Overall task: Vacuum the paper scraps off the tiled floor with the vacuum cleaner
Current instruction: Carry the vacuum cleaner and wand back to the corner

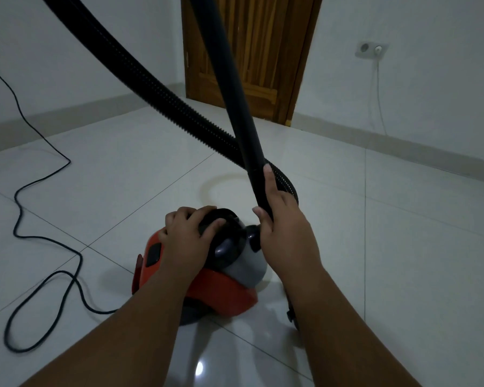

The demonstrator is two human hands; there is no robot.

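A red, grey and black vacuum cleaner (221, 286) sits on the white tiled floor (403, 247) just in front of me. My left hand (189, 241) lies on top of it, fingers curled over its black handle. My right hand (284, 227) grips the lower end of a smooth black tube (235, 88), which rises steeply out of the top of the view. A ribbed black hose (151, 85) arcs from the upper left down behind the tube to the cleaner's front. I see no paper scraps on the floor.
A black power cord (39, 233) loops over the floor on the left and climbs the left wall. A wooden door (252, 51) stands closed at the back. On the right wall is a socket (372, 50) with a thin white cable hanging down.
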